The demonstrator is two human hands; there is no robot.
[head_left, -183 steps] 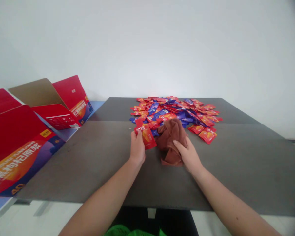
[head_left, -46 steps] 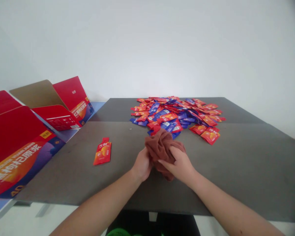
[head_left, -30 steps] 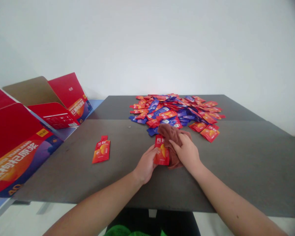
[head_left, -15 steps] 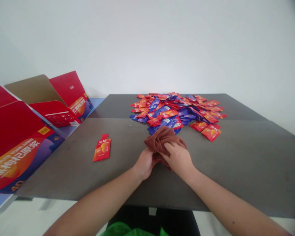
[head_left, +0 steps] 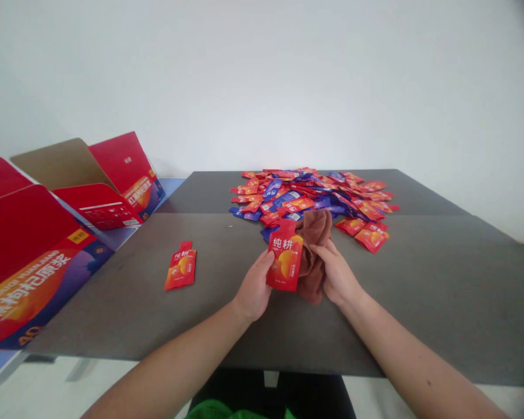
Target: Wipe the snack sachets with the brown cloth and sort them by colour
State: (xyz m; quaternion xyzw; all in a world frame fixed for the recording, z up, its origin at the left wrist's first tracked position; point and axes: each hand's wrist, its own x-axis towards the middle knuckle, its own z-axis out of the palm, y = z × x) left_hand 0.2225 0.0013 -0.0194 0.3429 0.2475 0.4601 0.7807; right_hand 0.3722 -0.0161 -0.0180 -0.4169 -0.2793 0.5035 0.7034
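Observation:
Between the thumb and fingers of my left hand (head_left: 254, 289) is a red-orange sachet (head_left: 284, 262), held upright by its left edge with the printed front toward me. My right hand (head_left: 338, 272) grips a crumpled brown cloth (head_left: 315, 250) just right of the sachet, and part of the cloth lies behind the sachet's right edge. Another red sachet (head_left: 181, 270) lies flat on the table to the left of my hands. Beyond the cloth spreads a heap of red and blue sachets (head_left: 297, 201). Two red sachets (head_left: 372, 235) rest at the heap's front right.
The dark grey table (head_left: 441, 302) reaches back to a white wall. At the left stands a large red printed carton (head_left: 39, 262). Behind it is a second carton (head_left: 109, 198) with its flaps open, on a blue surface (head_left: 168, 186).
The cloth has moved right, off the sachet, whose front now shows in my left hand. My right hand has shifted right with the cloth. The view has tilted slightly.

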